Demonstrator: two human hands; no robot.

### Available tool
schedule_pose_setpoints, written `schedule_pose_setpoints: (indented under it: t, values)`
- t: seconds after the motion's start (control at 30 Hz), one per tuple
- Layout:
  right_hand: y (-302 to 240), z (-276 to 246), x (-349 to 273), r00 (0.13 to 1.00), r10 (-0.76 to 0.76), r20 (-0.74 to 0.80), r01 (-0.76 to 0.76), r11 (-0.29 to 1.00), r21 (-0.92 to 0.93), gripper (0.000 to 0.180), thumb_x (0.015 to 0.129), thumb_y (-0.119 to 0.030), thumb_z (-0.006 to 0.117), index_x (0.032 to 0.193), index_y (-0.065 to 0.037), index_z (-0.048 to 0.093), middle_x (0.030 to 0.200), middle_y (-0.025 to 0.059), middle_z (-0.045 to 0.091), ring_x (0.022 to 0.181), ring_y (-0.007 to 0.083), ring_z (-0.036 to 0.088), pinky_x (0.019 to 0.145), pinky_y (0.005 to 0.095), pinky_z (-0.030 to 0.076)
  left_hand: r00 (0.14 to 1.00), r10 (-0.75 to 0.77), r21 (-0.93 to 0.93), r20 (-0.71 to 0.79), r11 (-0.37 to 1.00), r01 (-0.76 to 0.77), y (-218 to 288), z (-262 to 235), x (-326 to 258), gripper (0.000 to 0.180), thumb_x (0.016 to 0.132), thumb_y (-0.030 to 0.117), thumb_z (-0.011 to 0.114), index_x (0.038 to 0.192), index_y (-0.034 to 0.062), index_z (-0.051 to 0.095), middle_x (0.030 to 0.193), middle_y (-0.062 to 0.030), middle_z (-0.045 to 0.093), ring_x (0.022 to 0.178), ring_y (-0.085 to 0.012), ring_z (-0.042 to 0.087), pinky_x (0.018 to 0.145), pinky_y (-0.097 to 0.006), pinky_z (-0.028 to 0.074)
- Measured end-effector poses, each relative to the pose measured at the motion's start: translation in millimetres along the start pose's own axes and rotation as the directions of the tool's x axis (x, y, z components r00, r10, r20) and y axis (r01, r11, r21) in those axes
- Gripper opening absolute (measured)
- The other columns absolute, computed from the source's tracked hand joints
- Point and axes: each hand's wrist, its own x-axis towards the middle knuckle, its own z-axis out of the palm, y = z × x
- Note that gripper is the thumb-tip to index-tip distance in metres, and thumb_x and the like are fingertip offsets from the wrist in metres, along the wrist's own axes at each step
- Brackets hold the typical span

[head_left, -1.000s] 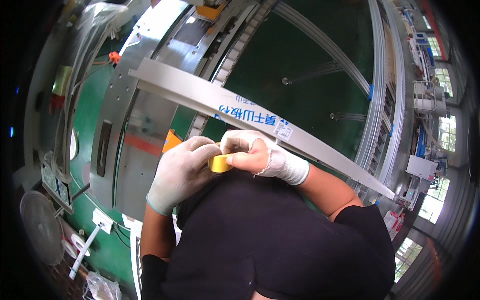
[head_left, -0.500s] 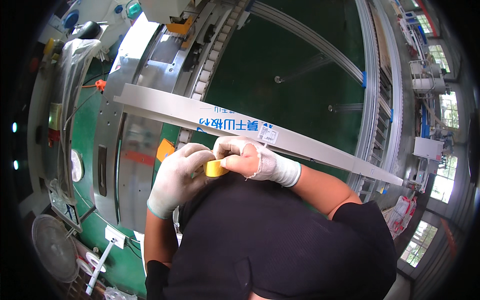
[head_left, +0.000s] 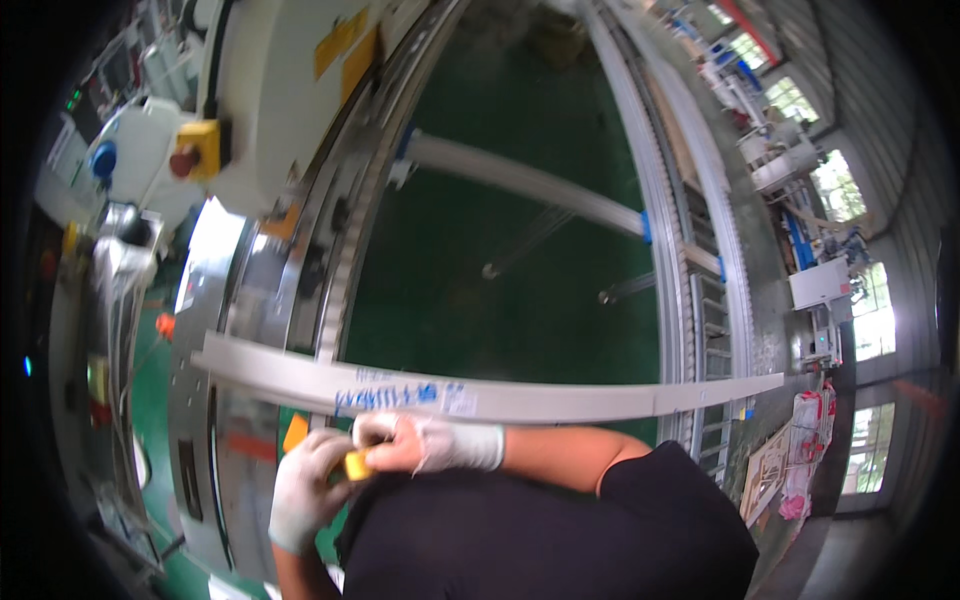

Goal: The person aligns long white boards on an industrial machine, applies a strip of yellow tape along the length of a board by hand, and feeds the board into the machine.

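Observation:
A small yellow roll of tape [head_left: 357,466] sits between my two gloved hands, close in front of my body. My left hand [head_left: 306,488] has its fingers closed around the left side of the roll. From the right, my right hand [head_left: 420,446] grips it too, thumb against its edge and fingers curled; the glove leaves part of that hand bare. Just beyond the hands lies a long off-white panel [head_left: 560,400] with blue print and a white label [head_left: 459,401]. It spans from the machine bed to the far right rail. The picture is slightly blurred.
A metal machine bed [head_left: 240,500] runs along my left, with a white machine head [head_left: 275,110] and a red button on a yellow box [head_left: 197,150]. Roller rails [head_left: 345,270] and an aluminium frame [head_left: 675,290] border the green floor [head_left: 500,310].
The view has tilted up and shifted, so the hands and panel appear lower and more machine shows. Both hands still hold the roll of tape.

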Motion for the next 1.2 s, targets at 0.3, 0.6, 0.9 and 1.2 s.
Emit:
schedule_pose_setpoints:
  t: [0.3, 0.6, 0.9, 1.2]
  values:
    - [-17.1, -26.5, 21.3, 0.986, -0.126, 0.113, 0.109, 0.983, 0.149, 0.029, 0.094, -0.022, 0.068, 0.114, -0.001, 0.065, 0.103, 0.0066, 0.063, 0.100, 0.0180, 0.060, 0.092, 0.0351, 0.050, 0.956, -0.289, -0.382, -0.050, 0.890, 0.249, -2.6, -13.4, 3.8, 0.037, 0.084, 0.008, 0.084, 0.117, 0.0012, 0.071, 0.110, -0.0134, 0.074, 0.098, -0.0267, 0.073, 0.086, -0.035, 0.059]
    - [-44.2, -33.0, 56.9, 0.710, -0.703, -0.040, 0.566, 0.604, -0.561, 0.047, 0.077, -0.014, 0.080, 0.123, -0.005, 0.075, 0.115, 0.0143, 0.077, 0.108, 0.0368, 0.071, 0.097, 0.0470, 0.055, 0.816, -0.551, -0.913, -0.177, 0.401, 0.072, -24.3, 8.2, -9.3, 0.062, 0.107, 0.019, 0.069, 0.160, -0.0013, 0.044, 0.139, -0.0116, 0.067, 0.109, -0.0154, 0.067, 0.092, -0.032, 0.057]
    - [-66.6, -17.9, 41.4, 0.693, -0.720, 0.041, 0.385, 0.322, -0.865, 0.051, 0.069, -0.002, 0.080, 0.121, -0.002, 0.077, 0.104, 0.0150, 0.076, 0.099, 0.0359, 0.073, 0.093, 0.0447, 0.054, 0.753, -0.312, -0.384, -0.579, 0.919, 0.085, -20.7, -9.7, -5.9, 0.028, 0.102, 0.008, 0.069, 0.126, -0.0061, 0.072, 0.122, -0.0124, 0.073, 0.117, -0.0174, 0.068, 0.101, -0.033, 0.055]
    - [-60.5, -12.2, 6.6, 0.665, -0.746, 0.042, 0.265, 0.183, -0.947, 0.050, 0.065, -0.003, 0.080, 0.114, -0.006, 0.079, 0.100, 0.0082, 0.076, 0.102, 0.0326, 0.072, 0.093, 0.0465, 0.055, 0.806, -0.293, -0.389, -0.514, 0.917, 0.085, -24.8, -1.0, 24.2, 0.018, 0.096, 0.002, 0.073, 0.113, -0.0028, 0.077, 0.101, -0.0124, 0.078, 0.088, -0.0192, 0.076, 0.083, -0.031, 0.060]
